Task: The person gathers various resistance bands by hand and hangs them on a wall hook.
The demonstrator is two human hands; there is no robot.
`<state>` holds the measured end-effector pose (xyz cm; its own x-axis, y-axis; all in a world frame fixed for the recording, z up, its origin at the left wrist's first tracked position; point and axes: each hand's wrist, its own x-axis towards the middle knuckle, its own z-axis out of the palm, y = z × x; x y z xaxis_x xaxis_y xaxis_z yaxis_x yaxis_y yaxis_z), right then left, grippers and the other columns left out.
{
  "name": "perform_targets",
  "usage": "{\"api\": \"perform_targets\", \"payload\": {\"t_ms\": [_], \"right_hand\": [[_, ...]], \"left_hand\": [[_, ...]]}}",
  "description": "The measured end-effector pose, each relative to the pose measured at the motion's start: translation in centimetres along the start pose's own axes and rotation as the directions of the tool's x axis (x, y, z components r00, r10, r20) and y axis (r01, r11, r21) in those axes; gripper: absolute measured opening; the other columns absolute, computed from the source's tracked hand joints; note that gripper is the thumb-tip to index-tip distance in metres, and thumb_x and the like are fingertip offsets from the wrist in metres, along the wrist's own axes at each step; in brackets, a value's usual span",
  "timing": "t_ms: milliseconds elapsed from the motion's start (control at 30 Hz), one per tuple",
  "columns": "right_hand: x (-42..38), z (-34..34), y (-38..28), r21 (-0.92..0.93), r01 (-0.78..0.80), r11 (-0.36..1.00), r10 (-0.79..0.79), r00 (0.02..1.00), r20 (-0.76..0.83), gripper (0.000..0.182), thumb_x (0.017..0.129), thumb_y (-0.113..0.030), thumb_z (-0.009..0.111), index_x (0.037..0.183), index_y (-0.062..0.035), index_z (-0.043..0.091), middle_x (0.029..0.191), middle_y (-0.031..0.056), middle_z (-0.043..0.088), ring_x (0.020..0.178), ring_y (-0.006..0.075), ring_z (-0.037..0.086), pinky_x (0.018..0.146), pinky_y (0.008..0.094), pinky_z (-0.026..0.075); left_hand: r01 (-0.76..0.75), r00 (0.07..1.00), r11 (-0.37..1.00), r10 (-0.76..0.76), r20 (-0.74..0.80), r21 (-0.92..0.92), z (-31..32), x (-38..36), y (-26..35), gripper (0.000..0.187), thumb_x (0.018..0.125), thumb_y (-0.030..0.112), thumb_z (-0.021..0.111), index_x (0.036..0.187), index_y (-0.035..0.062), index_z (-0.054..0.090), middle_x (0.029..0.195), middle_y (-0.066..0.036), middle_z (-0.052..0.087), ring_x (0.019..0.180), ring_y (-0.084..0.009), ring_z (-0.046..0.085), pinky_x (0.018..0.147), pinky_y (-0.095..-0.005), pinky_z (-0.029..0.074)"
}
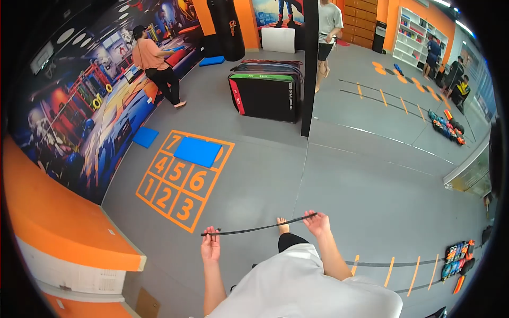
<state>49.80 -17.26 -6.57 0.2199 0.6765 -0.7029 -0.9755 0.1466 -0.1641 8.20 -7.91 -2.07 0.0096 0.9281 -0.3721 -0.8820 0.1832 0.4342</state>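
Note:
A thin black strap stretches between my two hands, sagging slightly in the middle. Its left end is pinched in my left hand, whose fingers point up. The other end is in the fingers of my right hand, held a little higher. Both hands are out in front of my body, above the grey floor. One bare foot shows below the strap.
A numbered orange floor grid has a blue mat on it; another blue mat lies nearby. Ahead stand a black box, punching bag and mirror. A person walks at left. A floor ladder lies right.

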Motion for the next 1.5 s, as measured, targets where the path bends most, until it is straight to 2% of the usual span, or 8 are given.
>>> {"api": "perform_targets", "payload": {"t_ms": [133, 533, 867, 1033, 1167, 1300, 1400, 1500], "right_hand": [[9.0, 8.7, -2.2, 0.087, -0.017, 0.996, 0.023, 0.998, -0.067, 0.022, 0.091, -0.018, 0.033, 0.09, -0.0023, 0.048, 0.091, 0.009, 0.055, 0.091, 0.0245, 0.055, 0.087, 0.0415, 0.045], [25.1, 27.4, -5.1, -0.144, 0.021, 0.989, -0.025, 0.999, -0.027, 0.011, 0.093, -0.014, 0.042, 0.096, -0.0049, 0.047, 0.092, 0.0085, 0.051, 0.089, 0.0249, 0.053, 0.088, 0.0456, 0.047], [37.7, 45.7, -5.6, -0.055, 0.109, 0.993, -0.109, 0.994, 0.0, 0.01, 0.094, -0.013, 0.041, 0.093, -0.005, 0.048, 0.088, 0.0071, 0.053, 0.087, 0.0237, 0.054, 0.088, 0.0453, 0.047], [41.9, 51.8, -7.5, -0.083, 0.164, 0.983, -0.166, 0.986, -0.013, 0.012, 0.094, -0.014, 0.042, 0.091, -0.0052, 0.049, 0.088, 0.0071, 0.054, 0.087, 0.024, 0.055, 0.088, 0.045, 0.047], [46.0, 52.8, -9.6, -0.053, 0.222, 0.974, -0.223, 0.974, -0.027, 0.012, 0.094, -0.014, 0.041, 0.096, -0.0052, 0.049, 0.089, 0.0067, 0.053, 0.088, 0.0235, 0.054, 0.088, 0.0457, 0.046], [51.4, 56.0, -14.6, -0.031, 0.256, 0.966, -0.258, 0.96, -0.111, 0.012, 0.094, -0.014, 0.042, 0.096, -0.005, 0.05, 0.088, 0.0062, 0.054, 0.088, 0.0233, 0.055, 0.087, 0.0454, 0.047], [57.9, 57.5, -20.2, -0.064, 0.223, 0.973, -0.226, 0.973, -0.041, 0.012, 0.093, -0.014, 0.043, 0.096, -0.0051, 0.051, 0.086, 0.0061, 0.054, 0.087, 0.0229, 0.055, 0.087, 0.0442, 0.048], [65.7, 60.7, -25.3, -0.135, 0.173, 0.976, -0.181, 0.982, -0.051, 0.011, 0.093, -0.013, 0.044, 0.094, -0.0053, 0.051, 0.083, 0.0055, 0.055, 0.086, 0.0224, 0.055, 0.085, 0.0429, 0.048]], "left_hand": [[-0.129, 0.992, 0.991, 0.128, 0.01, 0.045, 4.0, 8.4, 1.4, 0.017, 0.093, 0.005, 0.044, 0.108, 0.0016, 0.05, 0.115, -0.01, 0.054, 0.116, -0.0214, 0.049, 0.104, -0.0402, 0.039], [-0.272, 0.927, 0.962, 0.261, -0.268, -0.004, 8.5, 25.6, 2.8, 0.025, 0.094, 0.007, 0.043, 0.118, 0.0, 0.047, 0.126, -0.011, 0.049, 0.12, -0.0207, 0.045, 0.106, -0.0359, 0.036], [-0.182, 0.948, 0.96, 0.113, -0.298, -0.214, 17.6, 55.2, 4.1, 0.026, 0.095, 0.012, 0.041, 0.112, -0.0049, 0.05, 0.125, -0.013, 0.05, 0.12, -0.0225, 0.046, 0.105, -0.0353, 0.037], [-0.08, 0.943, 0.97, -0.001, -0.333, -0.228, 24.4, 63.6, 3.7, 0.032, 0.098, 0.015, 0.03, 0.117, -0.0055, 0.046, 0.122, -0.016, 0.051, 0.115, -0.0248, 0.05, 0.097, -0.0398, 0.043], [-0.02, 0.943, 0.957, -0.079, -0.324, -0.29, 26.5, 69.6, 3.0, 0.028, 0.097, 0.012, 0.033, 0.113, -0.0048, 0.048, 0.114, -0.015, 0.056, 0.111, -0.0246, 0.052, 0.094, -0.0384, 0.045], [-0.014, 0.966, 0.966, -0.053, -0.254, -0.258, 30.4, 77.0, 1.0, 0.023, 0.096, 0.008, 0.036, 0.111, -0.003, 0.05, 0.112, -0.013, 0.057, 0.11, -0.0233, 0.052, 0.092, -0.0361, 0.045], [0.041, 0.986, 0.992, -0.06, -0.157, -0.12, 34.7, 83.5, -1.2, 0.023, 0.095, 0.008, 0.038, 0.113, -0.0018, 0.049, 0.115, -0.012, 0.056, 0.112, -0.0227, 0.052, 0.095, -0.0364, 0.044], [0.018, 0.977, 1.0, -0.019, -0.212, -0.003, 42.7, 89.8, -5.3, 0.024, 0.095, 0.009, 0.04, 0.116, -0.001, 0.047, 0.118, -0.012, 0.054, 0.114, -0.0219, 0.05, 0.098, -0.0372, 0.042]]}}
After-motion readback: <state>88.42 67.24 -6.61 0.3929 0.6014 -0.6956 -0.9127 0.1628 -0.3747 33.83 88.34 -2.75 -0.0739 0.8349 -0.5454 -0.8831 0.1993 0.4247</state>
